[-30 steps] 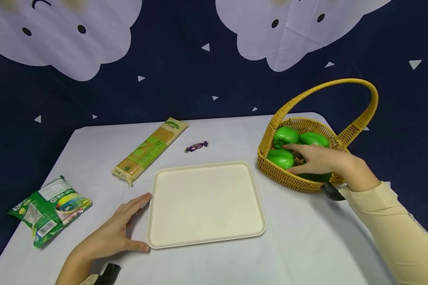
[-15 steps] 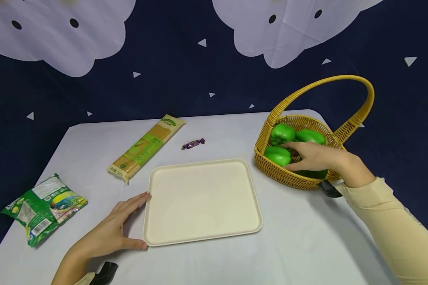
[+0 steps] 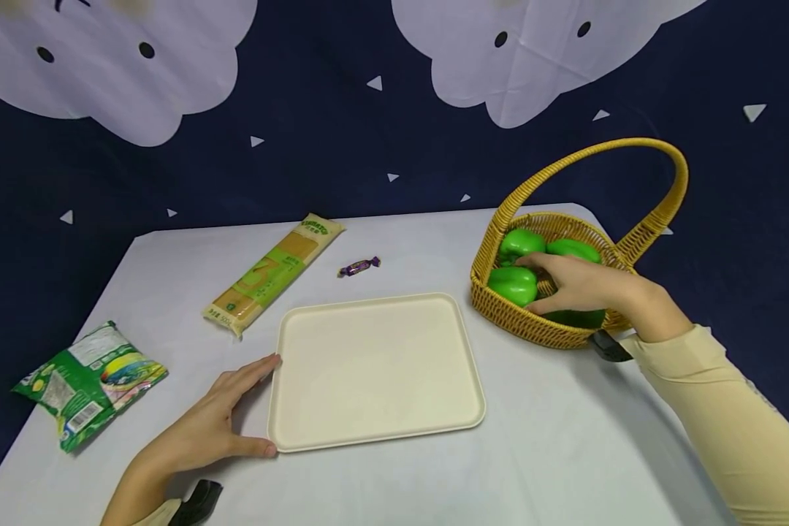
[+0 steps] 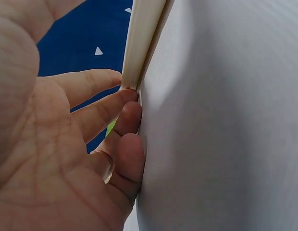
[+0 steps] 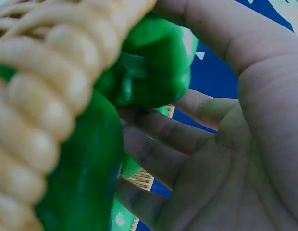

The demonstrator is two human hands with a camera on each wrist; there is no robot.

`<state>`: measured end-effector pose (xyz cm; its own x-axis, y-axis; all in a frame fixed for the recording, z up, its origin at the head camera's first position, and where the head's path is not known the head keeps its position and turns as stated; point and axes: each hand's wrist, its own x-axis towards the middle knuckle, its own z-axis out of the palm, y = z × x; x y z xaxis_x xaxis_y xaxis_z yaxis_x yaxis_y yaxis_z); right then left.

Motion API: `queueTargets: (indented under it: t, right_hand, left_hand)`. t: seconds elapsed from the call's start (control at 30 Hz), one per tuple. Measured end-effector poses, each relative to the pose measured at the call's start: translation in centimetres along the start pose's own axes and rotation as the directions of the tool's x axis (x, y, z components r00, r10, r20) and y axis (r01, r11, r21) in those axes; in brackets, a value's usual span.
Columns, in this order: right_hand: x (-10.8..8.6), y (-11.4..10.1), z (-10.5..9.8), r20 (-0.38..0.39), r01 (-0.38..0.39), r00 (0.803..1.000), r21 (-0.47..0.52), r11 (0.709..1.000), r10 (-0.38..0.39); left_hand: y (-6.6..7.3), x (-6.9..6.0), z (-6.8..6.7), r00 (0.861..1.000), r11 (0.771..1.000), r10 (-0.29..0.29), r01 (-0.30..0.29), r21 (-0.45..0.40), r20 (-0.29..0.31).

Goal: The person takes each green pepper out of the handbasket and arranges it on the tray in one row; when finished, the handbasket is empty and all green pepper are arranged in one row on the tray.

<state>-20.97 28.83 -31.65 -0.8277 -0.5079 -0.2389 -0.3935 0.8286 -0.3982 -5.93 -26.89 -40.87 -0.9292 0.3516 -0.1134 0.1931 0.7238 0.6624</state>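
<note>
- Right hand (image 3: 575, 285): fingers parted around the near-left green pepper (image 3: 511, 286) in the basket (image 3: 524, 324) at right; grip unclear.
- Pepper looks light, stiff, slippery; best held mid-body.
- Left hand (image 3: 204, 429), fingers spread, touches tray's (image 3: 375, 372) left edge.

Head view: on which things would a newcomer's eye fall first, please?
Probably first on the yellow wicker basket at the right, with shiny green peppers inside and the right grip among them. Next, likely the cream tray near the centre and the dark cloud-patterned backdrop across the top.
</note>
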Motion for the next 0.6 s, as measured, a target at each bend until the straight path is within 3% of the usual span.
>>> queueTargets:
  t: [0.47, 0.6]
  right_hand:
    - [-0.34, -0.55, -0.07, -0.124, 0.047, 0.991, -0.061, 0.997, -0.054]
    - [-0.50, -0.33, 0.03, -0.156, 0.045, 0.986, -0.067, 0.997, -0.055]
  left_hand:
    - [-0.14, -0.04, 0.02, 0.999, 0.999, 0.030, -0.030, 0.022, -0.033]
    - [-0.05, -0.02, 0.06, 1.000, 1.000, 0.012, -0.012, 0.018, -0.028]
